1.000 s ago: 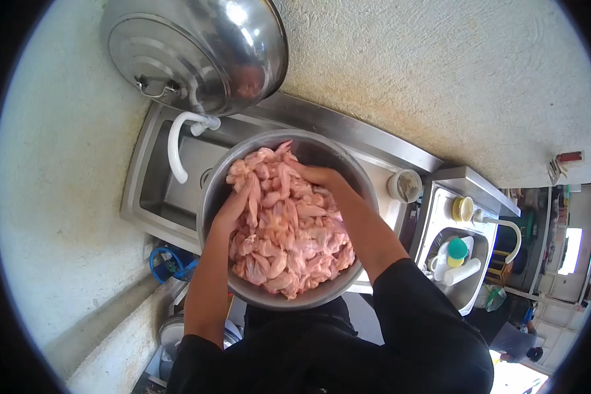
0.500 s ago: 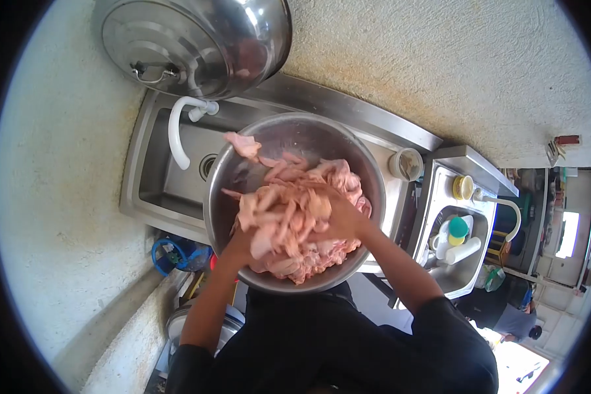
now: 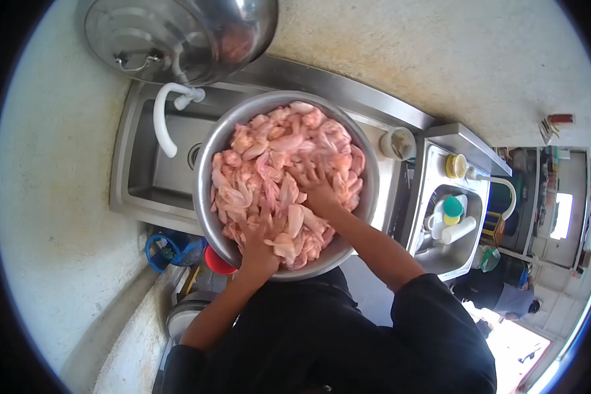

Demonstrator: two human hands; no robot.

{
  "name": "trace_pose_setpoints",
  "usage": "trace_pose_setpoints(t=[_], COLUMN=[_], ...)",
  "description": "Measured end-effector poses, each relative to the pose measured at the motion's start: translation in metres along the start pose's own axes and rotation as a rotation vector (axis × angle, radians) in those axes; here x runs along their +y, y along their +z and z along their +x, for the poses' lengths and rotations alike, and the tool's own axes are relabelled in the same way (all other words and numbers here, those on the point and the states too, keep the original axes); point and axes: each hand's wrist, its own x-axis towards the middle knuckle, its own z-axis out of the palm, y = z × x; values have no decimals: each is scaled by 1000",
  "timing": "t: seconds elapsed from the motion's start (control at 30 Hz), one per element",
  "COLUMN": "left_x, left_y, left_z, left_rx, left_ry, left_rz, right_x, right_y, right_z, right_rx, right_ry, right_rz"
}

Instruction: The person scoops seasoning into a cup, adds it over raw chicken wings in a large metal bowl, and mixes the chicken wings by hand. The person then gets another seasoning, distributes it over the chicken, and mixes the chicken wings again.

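A wide steel bowl (image 3: 369,217) rests at the sink's edge, filled with raw chicken pieces (image 3: 243,187). My left hand (image 3: 259,246) lies on the pieces near the bowl's front, fingers apart and pointing inward, with some chicken against it. On the right side of the heap, my right hand (image 3: 316,190) presses palm down with its fingers spread. The fingertips of both hands sink partly among the pieces.
Behind and left are a steel sink (image 3: 148,164), a white tap (image 3: 161,125) and a big lidded pot (image 3: 210,39). A tub (image 3: 398,144) stands right of the bowl. Farther right, another sink (image 3: 450,259) holds dishes. A red container (image 3: 218,261) sits below. A person (image 3: 515,301) is far right.
My hands have parted and lowered from the lifted clump of chicken. The pieces now spread across the whole bowl, including its back, which was partly bare. The view has shifted slightly.
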Motion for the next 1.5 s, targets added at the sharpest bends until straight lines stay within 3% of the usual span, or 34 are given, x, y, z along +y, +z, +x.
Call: trace_pose_setpoints(t=[0.1, 0.13, 0.23, 0.3, 0.37, 0.47, 0.53, 0.63, 0.7, 0.77, 0.8, 0.87, 0.9, 0.97, 1.03, 1.1, 1.13, 1.23, 1.27, 1.37, 1.47, 1.5], left_x=[14, 16, 1, -39, -53, -50, -50, -85, -107, -76, -82, -86, -80, -68, -49, -11, 6, 25, 31, 14, -21, -42], left_y=[-39, -70, -70, -27, -2, 5, 3, 31, 47, 17, 19, 21, 15, -4, -39, -80, -87, -90, -94, -105, -74, -49], left_z=[1, 7, 2, 8, 23, 49, 63, 70, 76, 88, 91, 83, 81, 78, 78, 83, 75, 46, 37, 31, 40, 42], left_rx=[-282, -384, 13, 169, 253, 245, 233, -77, -135, -146, -239, -222, -215, -234, -371, -598, -536, -359, -321, -165, -65, -75], left_ry=[144, 72, -280, -444, -576, -673, -639, -807, -889, -740, -711, -508, -407, -314, -312, -384, -291, -170, -167, -208, -419, -493], left_rz=[93, -33, -287, -528, -676, -993, -1518, -1791, -1713, -1706, -1784, -1673, -1616, -1283, -896, -452, -335, 7, 59, -174, -190, -322], right_x=[31, 41, 73, 91, 107, 125, 129, 117, 112, 117, 119, 120, 112, 94, 74, 45, 34, 3, 3, 29, 65, 73], right_y=[-27, -38, -82, -101, -95, -47, -22, 29, 59, 60, 52, 36, -6, -94, -104, -127, -118, -111, -102, -117, -94, -72], right_z=[-7, -9, 1, 25, 45, 65, 77, 92, 90, 76, 74, 73, 71, 67, 52, 28, 19, -15, -28, -58, -58, -55], right_rx=[-37, 18, 13, -177, -310, -453, -590, -579, -588, -477, -413, -284, -483, -914, -817, -397, -292, -279, -131, -153, -213, -240], right_ry=[-192, -133, 158, 403, 502, 452, 412, 360, 325, 146, 53, -136, -130, 109, 186, 72, -13, -55, -132, 364, 650, 726], right_rz=[66, 103, 86, 449, 640, 762, 951, 1135, 1197, 842, 658, 294, 632, 1300, 1202, 1258, 1216, 1021, 944, 1018, 951, 969])
